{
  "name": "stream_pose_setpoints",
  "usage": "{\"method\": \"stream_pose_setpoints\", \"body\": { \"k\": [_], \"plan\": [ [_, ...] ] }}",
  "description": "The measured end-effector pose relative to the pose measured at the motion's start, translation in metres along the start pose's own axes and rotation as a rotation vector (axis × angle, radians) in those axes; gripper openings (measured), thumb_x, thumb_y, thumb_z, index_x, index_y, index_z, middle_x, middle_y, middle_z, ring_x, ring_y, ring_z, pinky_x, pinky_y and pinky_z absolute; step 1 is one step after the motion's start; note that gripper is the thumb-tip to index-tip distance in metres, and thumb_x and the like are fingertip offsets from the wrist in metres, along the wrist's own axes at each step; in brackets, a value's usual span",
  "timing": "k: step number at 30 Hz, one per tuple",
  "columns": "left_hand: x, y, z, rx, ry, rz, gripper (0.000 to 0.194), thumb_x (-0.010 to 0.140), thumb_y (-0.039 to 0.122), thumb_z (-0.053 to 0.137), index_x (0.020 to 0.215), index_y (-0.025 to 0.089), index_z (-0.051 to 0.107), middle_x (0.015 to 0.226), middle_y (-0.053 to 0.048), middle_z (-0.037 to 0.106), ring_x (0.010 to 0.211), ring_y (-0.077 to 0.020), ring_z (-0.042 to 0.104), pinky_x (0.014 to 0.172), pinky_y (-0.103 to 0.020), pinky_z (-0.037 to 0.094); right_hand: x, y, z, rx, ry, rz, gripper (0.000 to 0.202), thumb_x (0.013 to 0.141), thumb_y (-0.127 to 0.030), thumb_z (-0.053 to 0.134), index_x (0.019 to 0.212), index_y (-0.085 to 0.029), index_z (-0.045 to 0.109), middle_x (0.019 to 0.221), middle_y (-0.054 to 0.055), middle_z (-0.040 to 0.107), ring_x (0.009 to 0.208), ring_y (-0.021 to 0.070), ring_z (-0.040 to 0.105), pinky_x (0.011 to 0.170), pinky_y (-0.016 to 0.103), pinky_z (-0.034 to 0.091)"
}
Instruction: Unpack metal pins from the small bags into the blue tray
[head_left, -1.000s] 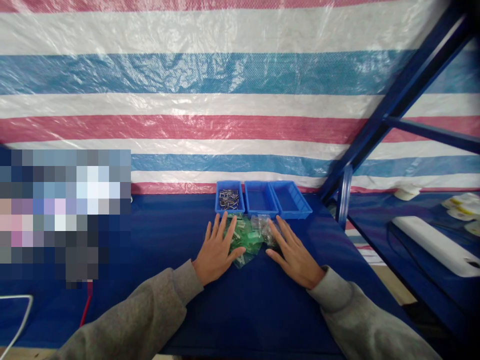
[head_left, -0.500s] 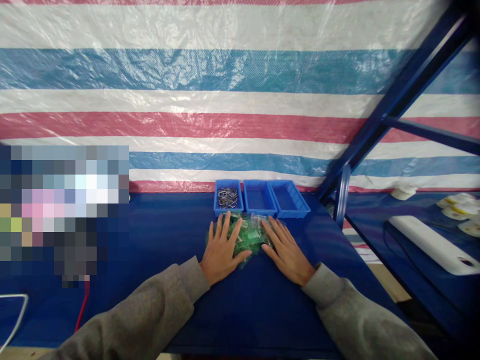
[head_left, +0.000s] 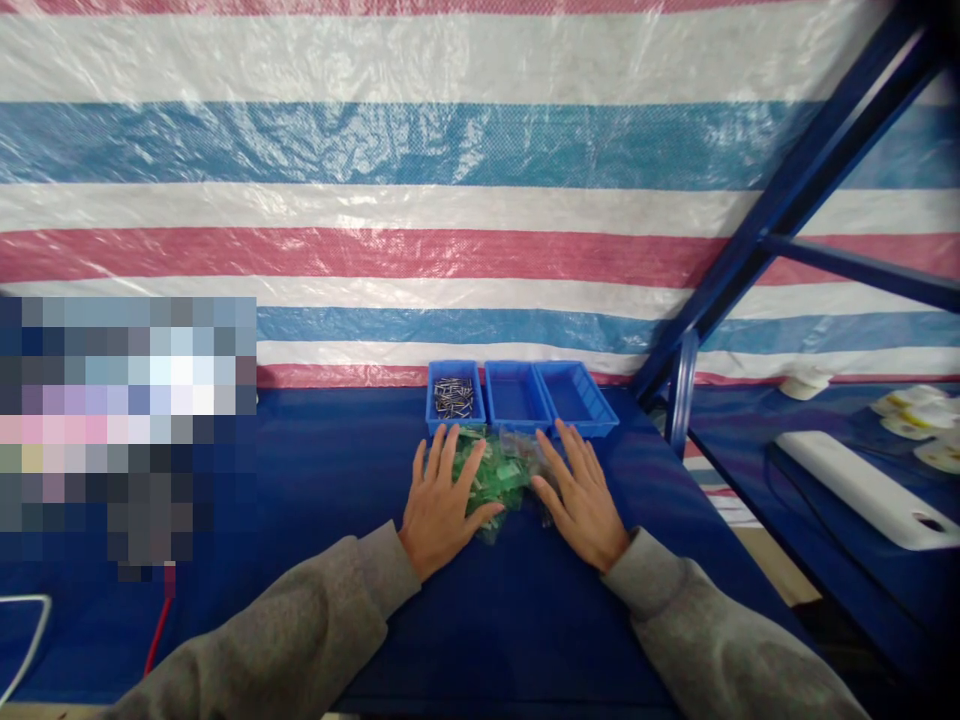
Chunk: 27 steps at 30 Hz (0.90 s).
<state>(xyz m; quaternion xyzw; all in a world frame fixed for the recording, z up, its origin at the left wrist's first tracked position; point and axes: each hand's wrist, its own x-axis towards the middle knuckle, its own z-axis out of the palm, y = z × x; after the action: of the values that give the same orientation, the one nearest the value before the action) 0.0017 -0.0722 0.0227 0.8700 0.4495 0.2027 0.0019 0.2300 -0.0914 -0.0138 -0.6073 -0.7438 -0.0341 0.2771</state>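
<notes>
A loose pile of small green and clear plastic packets (head_left: 498, 478) lies on the blue table (head_left: 330, 480). My left hand (head_left: 444, 500) rests flat on the pile's left side with its fingers spread. At the right edge of the pile is my right hand (head_left: 581, 497), its fingers apart and stretched forward over some clear packets. Just beyond my fingertips a blue bin (head_left: 430, 405) holds many thin metal pieces that look like screws or nails. Beside it stand two more blue bins, a middle one (head_left: 517, 395) and a right one (head_left: 576, 398), with bare floors.
A striped plastic sheet (head_left: 450, 210) hangs behind the table. On the right, a blue metal frame (head_left: 780, 220) slants up beside another surface with a long white object (head_left: 862, 490) and rolls of tape (head_left: 919, 415). The left side is pixelated; a red cord (head_left: 159, 635) shows below.
My right hand has shifted slightly right and its fingers forward, uncovering a little more of the clear packets. My left hand stays on the pile, almost in the same spot.
</notes>
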Motion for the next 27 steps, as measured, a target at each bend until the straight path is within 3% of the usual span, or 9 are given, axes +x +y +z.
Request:
{"method": "stream_pose_setpoints", "body": {
  "k": [3, 5, 9, 13, 20, 25, 27],
  "plan": [
    [-0.001, -0.002, -0.002, 0.013, 0.072, -0.126, 0.078, 0.084, 0.059, 0.043, 0.146, 0.019, 0.016, 0.154, -0.015, 0.006, 0.141, -0.0353, 0.004, 0.111, -0.058, 0.014, 0.006, 0.01, 0.0, -0.069, 0.113, 0.127, 0.057, 0.094, -0.04, 0.031, 0.147, -0.023, 0.019, 0.155, 0.006, 0.007, 0.141, 0.031, 0.007, 0.11, 0.057, 0.019],
    [0.003, -0.009, 0.0, -0.018, 0.087, -0.188, 0.078, 0.086, 0.057, 0.041, 0.147, 0.018, 0.011, 0.154, -0.016, 0.004, 0.141, -0.0348, 0.003, 0.111, -0.057, 0.015, 0.012, 0.019, 0.002, -0.092, 0.126, 0.166, 0.056, 0.094, -0.04, 0.029, 0.146, -0.019, 0.023, 0.154, 0.009, 0.014, 0.141, 0.0313, 0.009, 0.11, 0.057, 0.019],
    [0.016, -0.025, 0.012, -0.146, 0.06, -0.224, 0.071, 0.09, 0.053, 0.038, 0.146, 0.018, 0.012, 0.153, -0.017, 0.009, 0.141, -0.0312, 0.009, 0.111, -0.052, 0.021, 0.025, 0.032, 0.008, -0.075, 0.104, 0.129, 0.055, 0.093, -0.044, 0.029, 0.136, -0.011, 0.042, 0.141, 0.016, 0.039, 0.138, 0.032, 0.018, 0.109, 0.054, 0.023],
    [0.024, -0.035, 0.018, -0.27, 0.037, -0.251, 0.068, 0.09, 0.052, 0.038, 0.144, 0.016, 0.017, 0.15, -0.019, 0.015, 0.14, -0.0296, 0.018, 0.111, -0.046, 0.026, 0.036, 0.029, 0.012, -0.008, 0.122, 0.088, 0.056, 0.092, -0.048, 0.031, 0.127, -0.009, 0.049, 0.125, 0.018, 0.051, 0.131, 0.0331, 0.03, 0.106, 0.054, 0.029],
    [0.027, -0.046, 0.012, -0.299, 0.036, -0.23, 0.056, 0.092, 0.045, 0.037, 0.139, 0.017, 0.027, 0.148, -0.015, 0.022, 0.137, -0.0258, 0.028, 0.11, -0.042, 0.031, 0.042, 0.027, 0.014, 0.021, 0.153, 0.078, 0.054, 0.089, -0.05, 0.038, 0.124, -0.011, 0.051, 0.121, 0.018, 0.054, 0.123, 0.0331, 0.04, 0.102, 0.053, 0.033],
    [0.037, -0.045, 0.006, -0.049, 0.186, -0.186, 0.033, 0.093, 0.029, 0.037, 0.123, 0.02, 0.05, 0.147, -0.011, 0.028, 0.137, -0.0269, 0.025, 0.11, -0.047, 0.026, 0.039, 0.026, 0.011, -0.001, 0.126, 0.076, 0.055, 0.09, -0.048, 0.038, 0.126, -0.008, 0.05, 0.126, 0.018, 0.052, 0.13, 0.0315, 0.033, 0.107, 0.05, 0.031],
    [0.044, -0.047, 0.002, 0.026, 0.201, -0.146, 0.026, 0.091, 0.023, 0.04, 0.111, 0.021, 0.058, 0.141, -0.01, 0.037, 0.135, -0.0271, 0.027, 0.108, -0.048, 0.025, 0.038, 0.025, 0.011, -0.007, 0.121, 0.075, 0.055, 0.091, -0.047, 0.037, 0.128, -0.008, 0.049, 0.13, 0.017, 0.05, 0.132, 0.031, 0.03, 0.108, 0.051, 0.029]
  ]
}}
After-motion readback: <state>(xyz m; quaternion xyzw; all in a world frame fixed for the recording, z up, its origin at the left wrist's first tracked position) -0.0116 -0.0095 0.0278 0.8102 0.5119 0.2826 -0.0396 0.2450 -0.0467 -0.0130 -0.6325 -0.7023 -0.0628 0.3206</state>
